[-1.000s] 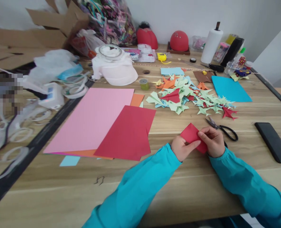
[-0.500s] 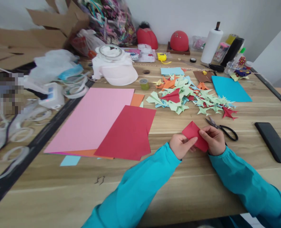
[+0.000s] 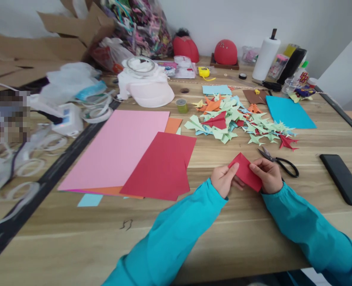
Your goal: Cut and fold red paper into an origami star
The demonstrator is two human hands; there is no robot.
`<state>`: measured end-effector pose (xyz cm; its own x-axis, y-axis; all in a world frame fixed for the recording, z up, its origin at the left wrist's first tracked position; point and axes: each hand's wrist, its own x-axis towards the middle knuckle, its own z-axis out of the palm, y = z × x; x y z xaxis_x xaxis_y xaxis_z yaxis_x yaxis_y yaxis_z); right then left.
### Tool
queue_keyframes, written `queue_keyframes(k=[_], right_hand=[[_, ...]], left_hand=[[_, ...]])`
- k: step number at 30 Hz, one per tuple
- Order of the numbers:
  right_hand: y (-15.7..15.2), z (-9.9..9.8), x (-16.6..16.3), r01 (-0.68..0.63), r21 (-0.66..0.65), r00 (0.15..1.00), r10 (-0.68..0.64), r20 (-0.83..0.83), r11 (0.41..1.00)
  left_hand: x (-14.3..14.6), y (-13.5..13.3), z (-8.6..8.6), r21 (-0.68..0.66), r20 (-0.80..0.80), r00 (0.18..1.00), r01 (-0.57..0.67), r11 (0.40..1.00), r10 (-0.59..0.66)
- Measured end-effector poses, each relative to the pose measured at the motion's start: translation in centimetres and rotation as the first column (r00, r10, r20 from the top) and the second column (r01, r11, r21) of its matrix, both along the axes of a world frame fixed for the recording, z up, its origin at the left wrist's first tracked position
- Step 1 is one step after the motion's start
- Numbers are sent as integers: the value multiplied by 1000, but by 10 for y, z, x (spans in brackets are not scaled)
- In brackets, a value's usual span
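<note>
Between my hands is a small piece of folded red paper, its upper end creased to a point. My left hand pinches its left edge, thumb on top near the upper corner. On the right side, my right hand grips the paper with the thumb pressed on its face; the fingers behind are partly hidden. Black-handled scissors lie just beyond my right hand. Further back spreads a heap of folded paper pieces in pale green, orange, red and blue.
Red sheets overlap a large pink sheet on the left. A black phone lies at right. Behind are a blue sheet, a green spool and a white cap. Cables and a white adapter crowd the far left.
My left thumb has slid up from the paper's middle toward its upper left edge, uncovering more of the red face. My right hand keeps its grip almost unmoved.
</note>
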<state>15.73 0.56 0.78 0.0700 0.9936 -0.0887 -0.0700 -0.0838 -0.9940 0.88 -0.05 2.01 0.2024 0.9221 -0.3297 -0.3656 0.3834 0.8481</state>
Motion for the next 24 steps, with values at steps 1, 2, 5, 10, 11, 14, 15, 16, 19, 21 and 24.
queue_keyframes(k=[1, 2, 5, 10, 11, 14, 15, 16, 19, 21, 24], right_hand=[[0, 0, 0, 6, -1, 1000, -6, 9, 1000], [0, 0, 1, 9, -1, 1000, -9, 19, 1000], [1, 2, 1, 0, 2, 999, 0, 35, 1000], [1, 2, 2, -28, 11, 999, 27, 28, 1000], [1, 2, 2, -29, 14, 999, 28, 28, 999], [1, 2, 2, -33, 15, 999, 33, 19, 999], [1, 3, 2, -41, 12, 999, 40, 21, 999], [0, 4, 2, -54, 11, 998, 54, 27, 998], [-1, 7, 1, -134, 28, 988, 132, 75, 991], [-2, 8, 0, -187, 49, 976, 179, 125, 981], [-3, 8, -2, -216, 73, 962, 199, 184, 974]], left_hand=[[0, 0, 0, 2, -15, 1000, -15, 1000, 15], [-1, 1, 0, 2, -25, 999, -26, 1000, 26], [-2, 1, 0, 4, -9, 1000, -16, 1000, 16], [-3, 0, -3, 48, 40, 999, 0, 999, -2], [-3, 0, -3, 52, 44, 999, 0, 999, -2], [-4, 0, -4, 58, 48, 999, 8, 998, -11], [-4, 1, -4, 60, 36, 999, 17, 998, -19], [-5, 1, -4, 70, 11, 1000, 22, 997, -23], [-6, 3, -2, 176, -130, 991, 12, 984, 11], [-7, 4, -1, 255, -209, 976, -5, 967, 60], [-7, 4, -1, 279, -253, 964, -4, 960, 78]])
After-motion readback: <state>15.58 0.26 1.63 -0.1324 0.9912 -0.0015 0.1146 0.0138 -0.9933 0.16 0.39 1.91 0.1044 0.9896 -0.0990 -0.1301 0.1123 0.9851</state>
